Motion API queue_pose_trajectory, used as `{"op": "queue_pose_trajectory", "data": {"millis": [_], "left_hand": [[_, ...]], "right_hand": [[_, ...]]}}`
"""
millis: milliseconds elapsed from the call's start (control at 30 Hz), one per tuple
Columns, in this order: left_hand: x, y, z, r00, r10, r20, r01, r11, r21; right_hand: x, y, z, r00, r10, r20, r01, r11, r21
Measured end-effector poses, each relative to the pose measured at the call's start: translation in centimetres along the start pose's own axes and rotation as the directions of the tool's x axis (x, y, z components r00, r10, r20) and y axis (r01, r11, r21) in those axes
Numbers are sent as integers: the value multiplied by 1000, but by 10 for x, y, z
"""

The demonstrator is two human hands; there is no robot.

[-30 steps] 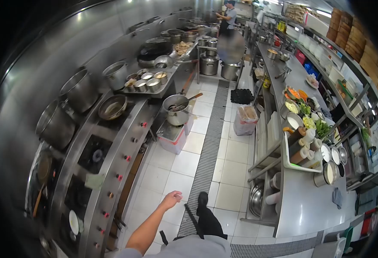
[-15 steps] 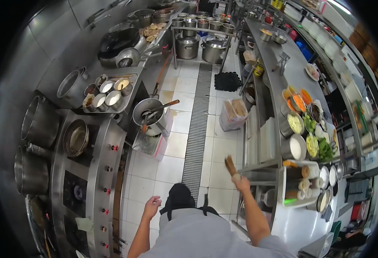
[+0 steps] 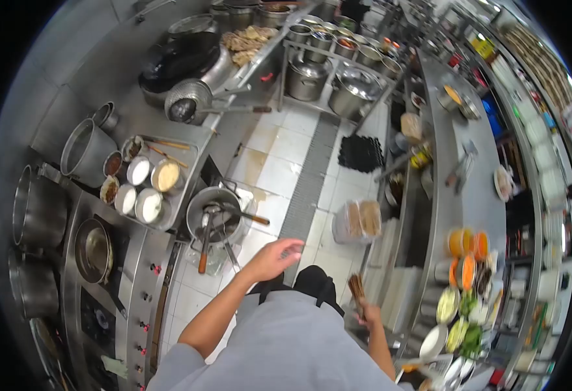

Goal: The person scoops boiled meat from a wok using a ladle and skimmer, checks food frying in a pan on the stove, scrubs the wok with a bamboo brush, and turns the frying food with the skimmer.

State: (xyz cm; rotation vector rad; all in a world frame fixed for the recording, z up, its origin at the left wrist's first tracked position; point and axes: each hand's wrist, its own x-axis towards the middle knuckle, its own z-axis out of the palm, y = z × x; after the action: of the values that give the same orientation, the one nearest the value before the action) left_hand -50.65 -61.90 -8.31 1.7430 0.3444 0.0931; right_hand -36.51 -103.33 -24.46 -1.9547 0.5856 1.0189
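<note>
My right hand [image 3: 368,316] is closed around the handle of a bamboo wok brush [image 3: 356,287], its bristles pointing up and away from me, low beside the right-hand shelving. My left hand [image 3: 275,259] is raised in front of my body with the fingers stretched out and holds nothing. Beyond it on the left stands a large metal pot [image 3: 198,212] with wooden-handled ladles [image 3: 204,244] leaning in it. A clear bin with two brown blocks or packs [image 3: 357,221] stands on the floor ahead.
Left is a stove with a frying pan [image 3: 94,251] and a tray of seasoning bowls [image 3: 149,205]. A big wok [image 3: 185,65] and strainer [image 3: 189,99] lie farther along. A floor drain [image 3: 312,176] runs ahead to a pot rack [image 3: 341,62]. Vegetable containers [image 3: 461,270] line the right counter.
My left hand has swung forward and up, in front of the pot. My right hand keeps the brush, now lower and closer in. The view has moved forward and tilted.
</note>
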Motion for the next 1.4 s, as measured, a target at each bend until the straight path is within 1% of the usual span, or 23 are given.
{"op": "queue_pose_trajectory", "data": {"millis": [100,233,300,367,400,467,567,600,633,667,700,767,867,933,967,1033,1067,1133,1200,1233,1300,1333,1400], "left_hand": [[88,28,-16,990,134,35,-135,990,34],[194,50,-33,965,258,39,-259,966,19],[243,51,-47,965,262,-3,-262,964,34],[285,50,-62,974,213,-83,-214,977,-12],[301,54,-73,973,193,-125,-192,981,22],[327,63,-105,959,181,-219,-180,983,25],[350,61,-153,898,172,-404,-185,983,6],[355,62,-173,852,134,-507,-127,991,48],[360,64,-195,792,103,-601,-65,994,86],[366,66,-219,773,99,-627,-58,995,85],[373,68,-243,694,129,-708,-22,987,157],[390,65,-296,590,160,-791,30,975,220],[421,55,-376,441,181,-879,157,949,274],[454,26,-422,303,430,-850,347,781,519],[468,16,-443,280,423,-862,357,787,503],[495,-6,-486,281,349,-894,571,688,448],[507,-20,-503,259,345,-902,582,690,431],[527,-50,-520,140,399,-906,780,519,349],[537,-67,-518,158,338,-928,812,490,317],[538,-68,-516,180,288,-941,838,455,300],[540,-67,-515,160,233,-959,821,508,261],[541,-66,-512,163,213,-963,847,470,247],[546,-61,-513,159,156,-975,903,377,207]], "right_hand": [[-11,-34,-1,989,0,-148,2,1000,11],[37,-116,-4,994,-33,-104,42,995,90],[70,-181,4,937,-303,-174,305,952,-19],[102,-274,16,841,-530,-107,487,829,-275],[106,-333,29,851,-522,-52,500,837,-223],[110,-452,64,665,-740,95,732,622,-279],[110,-618,135,523,-796,306,852,480,-208],[128,-667,163,302,-886,353,935,204,-289],[114,-714,199,234,-882,408,957,135,-257],[100,-762,235,165,-872,461,974,69,-218],[76,-802,274,2,-866,499,981,-96,-170],[30,-870,348,-3,-754,657,991,-92,-101],[-30,-929,457,-172,-646,744,930,-356,-94],[-45,-957,531,-256,-545,798,887,-461,-31],[-48,-967,567,-304,-486,819,867,-497,27],[-61,-981,631,-322,-411,853,817,-576,31],[-62,-987,665,-331,-325,886,767,-639,52],[-51,-988,722,-320,-220,922,716,-693,83],[-35,-987,776,-322,-53,945,606,-778,163],[-25,-990,799,-575,440,690,48,-824,565],[-29,-995,810,-153,310,938,401,-848,345],[-18,-996,821,-147,324,934,407,-841,356],[-4,-1008,852,-242,196,950,175,-955,241]]}}
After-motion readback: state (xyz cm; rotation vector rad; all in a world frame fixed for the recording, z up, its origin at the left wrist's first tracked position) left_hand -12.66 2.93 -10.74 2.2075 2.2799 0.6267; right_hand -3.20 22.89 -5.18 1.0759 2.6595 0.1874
